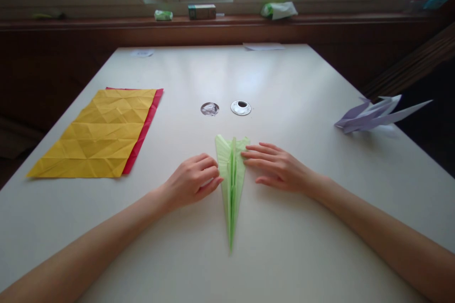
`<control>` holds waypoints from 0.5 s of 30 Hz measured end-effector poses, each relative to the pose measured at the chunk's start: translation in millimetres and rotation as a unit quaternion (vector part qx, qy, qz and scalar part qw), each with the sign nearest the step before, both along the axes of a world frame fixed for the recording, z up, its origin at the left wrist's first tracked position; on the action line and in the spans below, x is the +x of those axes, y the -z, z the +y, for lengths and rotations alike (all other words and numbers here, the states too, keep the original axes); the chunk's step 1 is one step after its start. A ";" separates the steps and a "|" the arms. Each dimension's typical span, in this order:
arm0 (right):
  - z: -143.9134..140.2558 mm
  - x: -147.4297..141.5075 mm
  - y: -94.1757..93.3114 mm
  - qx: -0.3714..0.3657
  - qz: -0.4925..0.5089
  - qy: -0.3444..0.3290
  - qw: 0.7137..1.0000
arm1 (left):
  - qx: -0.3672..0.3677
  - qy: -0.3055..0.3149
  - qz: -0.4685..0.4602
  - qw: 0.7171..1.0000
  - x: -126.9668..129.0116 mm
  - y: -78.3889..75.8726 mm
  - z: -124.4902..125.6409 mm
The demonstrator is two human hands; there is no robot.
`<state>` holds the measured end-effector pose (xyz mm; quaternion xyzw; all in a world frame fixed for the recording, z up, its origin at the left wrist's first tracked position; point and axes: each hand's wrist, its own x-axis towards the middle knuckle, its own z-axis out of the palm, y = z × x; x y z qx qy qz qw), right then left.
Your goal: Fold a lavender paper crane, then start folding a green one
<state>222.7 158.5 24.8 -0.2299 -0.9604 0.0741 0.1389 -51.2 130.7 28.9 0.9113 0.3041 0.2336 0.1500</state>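
A light green folded paper (231,184), long and pointed toward me, lies flat in the middle of the white table (277,246). My left hand (194,179) rests at its left edge, fingers curled, fingertips touching the paper. My right hand (279,165) lies flat on the table at the paper's right side, fingers stretched out and pressing on its upper right flap. Neither hand lifts the paper.
A creased yellow sheet (97,135) lies over a red sheet (144,135) at the left. A pale purple folded paper crane (377,114) sits at the right edge. Two round cable holes (241,107) are behind the green paper. Small boxes and packets stand on the window sill (201,11).
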 end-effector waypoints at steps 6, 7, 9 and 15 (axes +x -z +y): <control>-5.5 -2.5 0.6 0.055 0.050 0.017 0.997 | -0.057 -0.033 0.019 0.998 3.2 -3.1 -3.3; -7.0 -2.8 0.8 0.066 0.056 0.015 0.996 | -0.063 -0.042 0.024 0.997 4.0 -3.7 -3.9; -9.6 -3.5 1.2 0.082 0.067 0.011 0.994 | -0.065 -0.063 0.036 0.995 5.9 -3.7 -5.0; -12.8 -6.0 -1.2 0.080 0.144 0.002 0.986 | -0.085 -0.120 0.017 0.989 8.0 3.4 -6.4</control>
